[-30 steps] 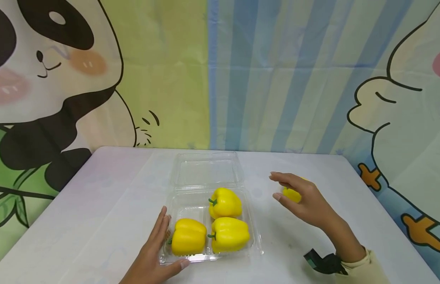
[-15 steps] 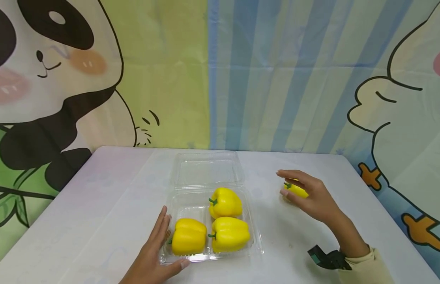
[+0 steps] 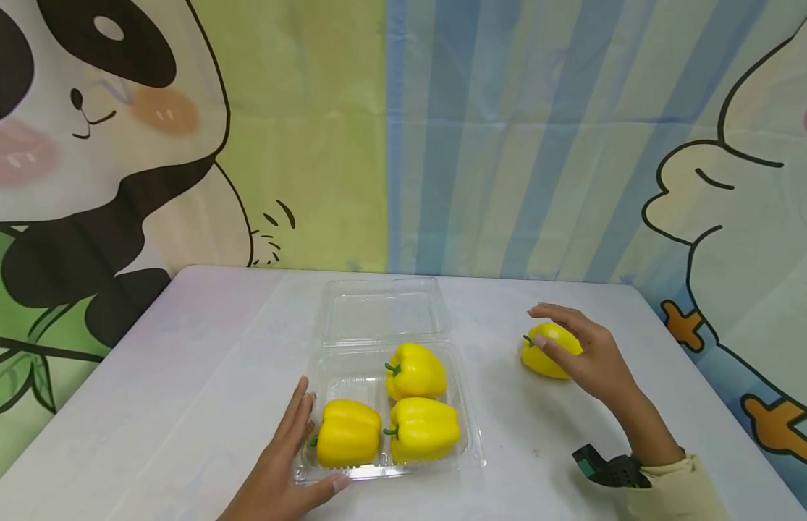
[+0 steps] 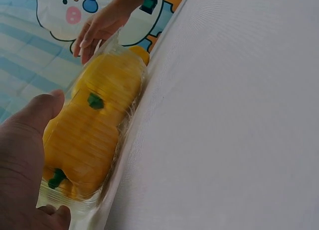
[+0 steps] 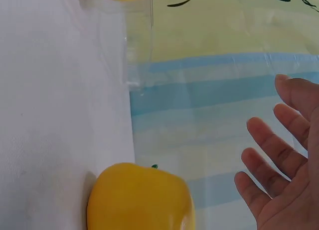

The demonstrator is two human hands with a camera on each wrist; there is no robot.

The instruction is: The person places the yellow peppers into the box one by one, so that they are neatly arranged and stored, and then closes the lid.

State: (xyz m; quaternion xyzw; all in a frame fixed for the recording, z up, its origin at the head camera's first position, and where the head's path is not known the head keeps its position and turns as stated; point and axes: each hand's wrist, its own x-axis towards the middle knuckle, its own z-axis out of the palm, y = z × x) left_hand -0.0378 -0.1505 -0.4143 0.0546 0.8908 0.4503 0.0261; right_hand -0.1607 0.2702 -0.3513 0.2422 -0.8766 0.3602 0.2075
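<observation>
My left hand (image 3: 282, 456) rests with straight fingers along the left side and front corner of a clear plastic clamshell box (image 3: 347, 362). Inside it lie three yellow bell peppers: one at front left (image 3: 348, 433), one at front right (image 3: 425, 430), one at back right (image 3: 415, 372). The back left section holds none. My right hand (image 3: 582, 354) hovers over a fourth yellow bell pepper (image 3: 548, 365) on the table to the right, fingers spread and relaxed, partly covering it in the head view. In the right wrist view that pepper (image 5: 142, 200) shows apart from the fingers.
The box's lid (image 3: 383, 311) lies folded back behind it. A white table (image 3: 182, 376) carries everything. A cartoon-printed cloth backdrop (image 3: 481, 145) hangs along the table's back edge. A dark strap (image 3: 611, 470) sits at the right wrist.
My right hand has shifted rightward and slightly back, uncovering more of the pepper on the table. The left hand, the box and the peppers in it stay put.
</observation>
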